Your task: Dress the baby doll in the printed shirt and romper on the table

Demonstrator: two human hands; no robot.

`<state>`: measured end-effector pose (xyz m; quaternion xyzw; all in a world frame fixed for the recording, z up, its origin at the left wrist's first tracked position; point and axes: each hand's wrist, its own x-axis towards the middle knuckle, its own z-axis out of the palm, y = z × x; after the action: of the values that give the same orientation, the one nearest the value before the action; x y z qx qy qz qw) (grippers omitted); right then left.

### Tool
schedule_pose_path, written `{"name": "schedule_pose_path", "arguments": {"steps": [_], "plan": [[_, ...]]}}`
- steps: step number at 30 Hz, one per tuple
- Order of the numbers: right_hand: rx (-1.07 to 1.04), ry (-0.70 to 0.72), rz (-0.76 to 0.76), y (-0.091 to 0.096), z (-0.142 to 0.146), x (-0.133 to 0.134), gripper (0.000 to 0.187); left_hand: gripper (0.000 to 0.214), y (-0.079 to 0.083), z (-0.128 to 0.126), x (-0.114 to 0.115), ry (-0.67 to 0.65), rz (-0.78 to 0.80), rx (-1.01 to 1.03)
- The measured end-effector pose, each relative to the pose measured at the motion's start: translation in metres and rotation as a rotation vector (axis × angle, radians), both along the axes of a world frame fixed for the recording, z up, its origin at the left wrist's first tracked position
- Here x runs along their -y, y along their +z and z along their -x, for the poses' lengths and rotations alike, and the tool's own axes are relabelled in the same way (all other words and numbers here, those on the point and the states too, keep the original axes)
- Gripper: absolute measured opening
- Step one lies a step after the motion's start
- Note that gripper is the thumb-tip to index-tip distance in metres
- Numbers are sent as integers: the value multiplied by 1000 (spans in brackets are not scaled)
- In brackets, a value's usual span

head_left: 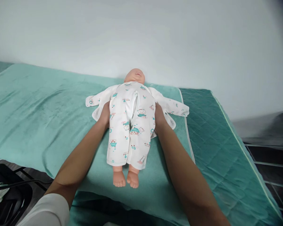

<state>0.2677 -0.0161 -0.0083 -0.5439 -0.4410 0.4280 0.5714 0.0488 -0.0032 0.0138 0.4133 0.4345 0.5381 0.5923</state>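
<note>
A baby doll (135,76) lies on its back, its head by the wall and its bare feet towards me. White printed pants (119,135) cover its legs and reach up high over its torso. Beneath them, a matching white top (171,105) spreads out at both sides, its sleeves stretched sideways. My left hand (106,115) is against the doll's side at the left, between the pants and the top. At the opposite side, my right hand (158,115) sits in the same way. The fingers of both hands are hidden behind the doll and its clothes.
A light green blanket (49,110) lies under the doll, over a darker quilted cover (214,141) at the right. The white wall (141,34) rises right behind. At the lower left is a black chair or bin (11,191); a metal rack (271,163) stands at the right.
</note>
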Motion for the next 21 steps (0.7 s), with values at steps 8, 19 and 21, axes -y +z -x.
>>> {"name": "schedule_pose_path", "arguments": {"steps": [8,19,21], "plan": [[-146,-67,16,-2,-11,-3,22,38,-2,8,-7,-55,-13,78],[465,-262,-352,5,-13,-1,31,33,1,13,-8,177,-336,-483],[418,-182,-348,5,-12,-2,32,36,1,13,-10,116,-356,-499]]}}
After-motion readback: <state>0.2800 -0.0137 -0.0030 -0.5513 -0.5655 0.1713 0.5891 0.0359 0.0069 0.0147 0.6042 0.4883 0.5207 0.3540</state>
